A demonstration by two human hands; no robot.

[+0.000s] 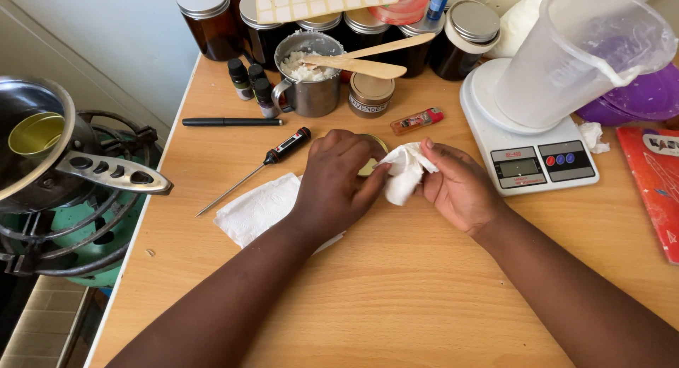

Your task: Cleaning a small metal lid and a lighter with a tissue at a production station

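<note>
Head view: I see my left hand [332, 180] cupped over a small round tin [375, 159] near the table's middle, gripping it, while my right hand [460, 187] pinches a crumpled white tissue [404, 171] just right of the tin, touching its rim.
</note>
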